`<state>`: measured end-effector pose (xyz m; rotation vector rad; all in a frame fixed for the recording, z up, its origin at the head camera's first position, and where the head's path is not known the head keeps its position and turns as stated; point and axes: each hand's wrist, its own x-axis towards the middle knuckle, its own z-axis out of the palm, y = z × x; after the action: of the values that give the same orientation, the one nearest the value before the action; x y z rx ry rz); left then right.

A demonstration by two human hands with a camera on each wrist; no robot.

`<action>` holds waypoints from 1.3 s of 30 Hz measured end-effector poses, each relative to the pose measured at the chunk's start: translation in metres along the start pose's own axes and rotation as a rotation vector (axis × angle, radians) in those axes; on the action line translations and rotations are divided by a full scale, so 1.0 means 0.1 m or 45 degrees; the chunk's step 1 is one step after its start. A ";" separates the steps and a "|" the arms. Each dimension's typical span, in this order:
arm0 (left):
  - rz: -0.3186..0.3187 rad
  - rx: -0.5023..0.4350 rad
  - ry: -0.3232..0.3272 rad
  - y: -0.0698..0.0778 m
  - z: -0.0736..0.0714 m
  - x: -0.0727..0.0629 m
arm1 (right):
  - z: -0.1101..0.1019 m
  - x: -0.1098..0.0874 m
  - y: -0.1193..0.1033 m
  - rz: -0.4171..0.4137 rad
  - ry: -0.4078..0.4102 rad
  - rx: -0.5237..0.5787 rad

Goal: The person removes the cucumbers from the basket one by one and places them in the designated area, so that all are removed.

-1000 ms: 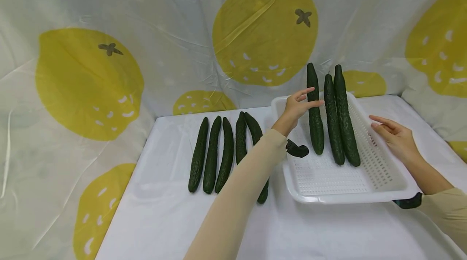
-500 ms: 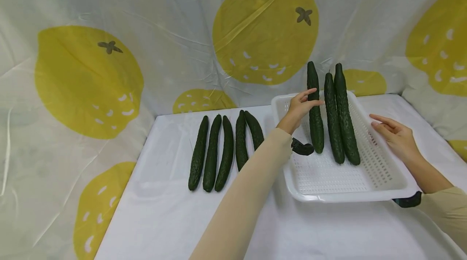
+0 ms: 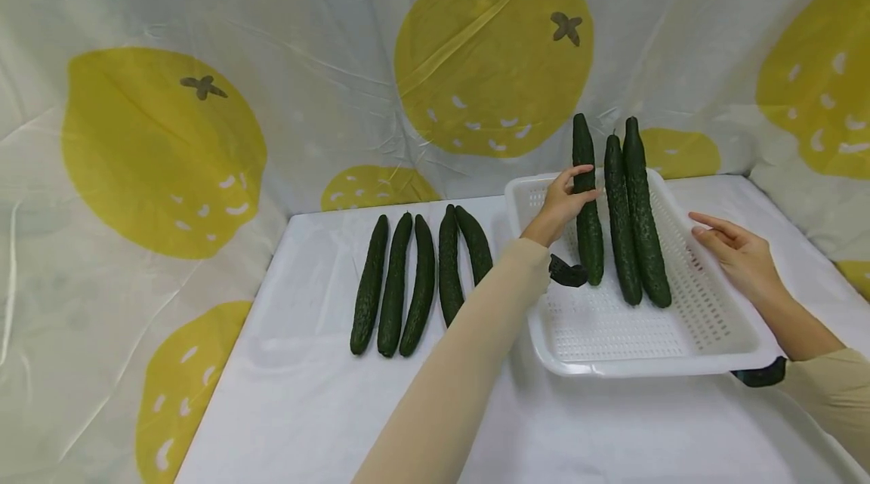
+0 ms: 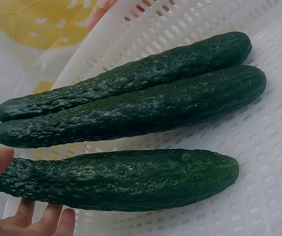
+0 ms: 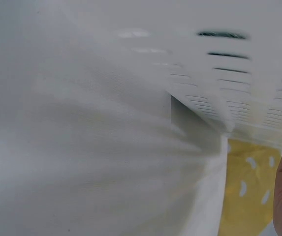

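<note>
One cucumber [image 3: 588, 235] in hand: left hand [image 3: 558, 201] at its upper, narrower part, thumb across one side, fingers around the other, spread no wider than the cucumber; firmness of hold not readable. Its lower end lies inside the basket [image 3: 612, 340], its upper end reaching past the far rim. Right hand [image 3: 739, 254] outside the basket at the right-hand rim, thumb and index fingertips at the edge, a little of the hand showing pinkish through the slots; cannot tell whether it grips or only touches. Basket: white, shallow, perforated floor and walls, smooth rim. Contents besides the held cucumber: two more cucumbers [image 3: 644, 220], dark green, bumpy, side by side to its right, tops likewise over the far rim. Dark bands [image 3: 568, 272] by both wrists, beige sleeves [image 3: 442, 386] behind. Left of the basket, on the table [image 3: 285, 393], five loose cucumbers [image 3: 393, 288]: three in a near-parallel row, then two with tops close together, lower parts hidden by the left sleeve. Table under a white cover, lightly creased. Behind and to both sides, a pale, wrinkled curtain [image 3: 326, 106] printed with large yellow fruit [image 3: 489, 53], white dashes on them, dark cross-shaped marks on two.
</note>
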<state>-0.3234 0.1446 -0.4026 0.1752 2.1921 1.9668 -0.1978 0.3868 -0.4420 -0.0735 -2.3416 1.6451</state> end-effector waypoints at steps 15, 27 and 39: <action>0.111 0.087 0.015 -0.04 0.04 0.00 | -0.03 0.00 -0.02 -0.004 0.007 0.048; 0.131 0.126 0.065 -0.07 0.01 -0.02 | -0.02 -0.01 0.00 0.006 0.000 0.035; 0.097 -0.120 -0.039 0.00 0.00 -0.06 | 0.00 0.00 0.01 -0.015 -0.003 0.034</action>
<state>-0.3179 0.1433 -0.4022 0.2774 2.0977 2.0883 -0.1983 0.3873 -0.4428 -0.0517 -2.3169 1.6713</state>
